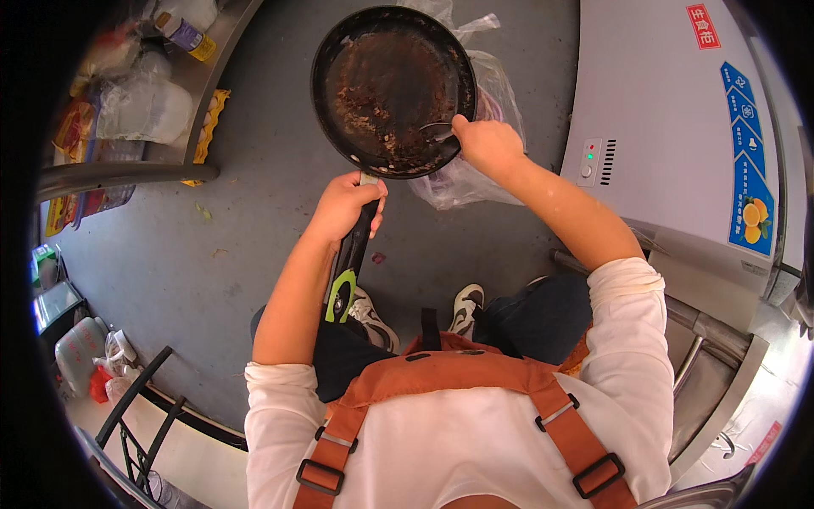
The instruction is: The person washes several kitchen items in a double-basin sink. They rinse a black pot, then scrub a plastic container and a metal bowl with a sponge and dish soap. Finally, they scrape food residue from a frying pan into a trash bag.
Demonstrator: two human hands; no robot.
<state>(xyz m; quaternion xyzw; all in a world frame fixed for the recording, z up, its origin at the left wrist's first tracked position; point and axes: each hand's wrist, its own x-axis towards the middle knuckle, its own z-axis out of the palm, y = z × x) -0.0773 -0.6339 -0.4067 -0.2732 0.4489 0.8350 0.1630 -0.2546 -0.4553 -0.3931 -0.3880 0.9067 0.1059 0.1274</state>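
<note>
A black frying pan (394, 76) with brown, crusted residue on its inside is held out over the floor. My left hand (348, 207) grips its long black handle (357, 245) close to the pan, and the handle's far end is green. Over the pan's near right rim, my right hand (488, 143) is closed on a shiny metal utensil (437, 131). The utensil's curved end lies against the pan's inner surface. Most of it is hidden by the fingers, so its exact kind is unclear.
A clear plastic bag (467, 181) lies on the grey floor (267, 159) beneath the pan. To the right stands a white chest freezer (642, 114). At the left, a metal shelf (219, 70) holds a bottle (186, 36) and bagged goods, with an egg tray (213, 127) below.
</note>
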